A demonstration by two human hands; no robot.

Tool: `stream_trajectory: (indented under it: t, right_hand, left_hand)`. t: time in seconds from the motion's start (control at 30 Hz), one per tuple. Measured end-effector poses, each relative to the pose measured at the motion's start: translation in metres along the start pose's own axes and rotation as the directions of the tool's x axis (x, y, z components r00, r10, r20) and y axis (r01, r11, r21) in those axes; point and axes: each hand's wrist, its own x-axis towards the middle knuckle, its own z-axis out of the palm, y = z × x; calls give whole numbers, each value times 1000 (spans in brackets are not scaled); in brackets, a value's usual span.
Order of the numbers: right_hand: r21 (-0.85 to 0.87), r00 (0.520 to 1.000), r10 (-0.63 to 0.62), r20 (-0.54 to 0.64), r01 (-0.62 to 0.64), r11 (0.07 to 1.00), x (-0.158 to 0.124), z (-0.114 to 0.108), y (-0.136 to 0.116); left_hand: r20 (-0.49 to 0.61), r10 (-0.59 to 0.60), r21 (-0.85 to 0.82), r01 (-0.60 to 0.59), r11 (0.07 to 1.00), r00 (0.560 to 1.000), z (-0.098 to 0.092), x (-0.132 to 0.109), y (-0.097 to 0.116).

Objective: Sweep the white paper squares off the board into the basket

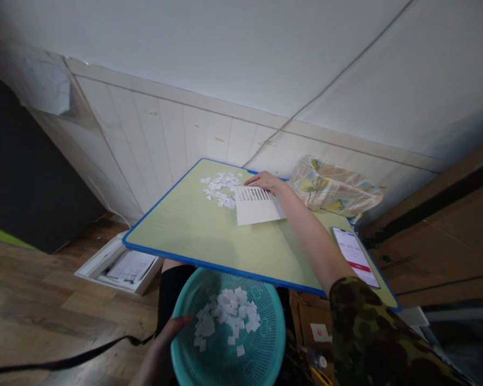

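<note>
My left hand (169,338) grips the rim of a teal plastic basket (271,343), its thumb over the edge. Small white paper squares (229,311) lie inside the basket, below the table's front edge. Over the table, my right hand (265,181) has its fingers closed on the upper edge of a white slotted sheet (255,212); I cannot tell whether it is card or plastic. The sheet stands tilted, with a row of dark slots near its top. Just left of it, more paper scraps (221,187) are spread on the pale green tabletop (177,220).
A phone (356,257) with a lit screen lies at the table's right end. Crumpled patterned cloth or wrapping (334,190) sits at the back right against the wall. An open white box (121,268) rests on the floor at left, and a cable (326,88) runs down the wall.
</note>
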Motion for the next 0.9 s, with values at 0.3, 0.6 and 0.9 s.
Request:
stream_trajectory:
  t: [0.3, 0.6, 0.9]
  right_hand:
    - [-134, 998, -53, 18, 55, 989, 21, 22, -7]
    - [49, 998, -59, -22, 60, 997, 14, 19, -5]
    - [312, 1000, -16, -19, 22, 950, -15, 1, -6]
  left_hand:
    - [14, -53, -51, 53, 997, 999, 2, -5, 4]
    - [19, -42, -37, 43, 998, 999, 5, -8, 6]
    - [9, -48, -18, 48, 999, 999, 4, -5, 1]
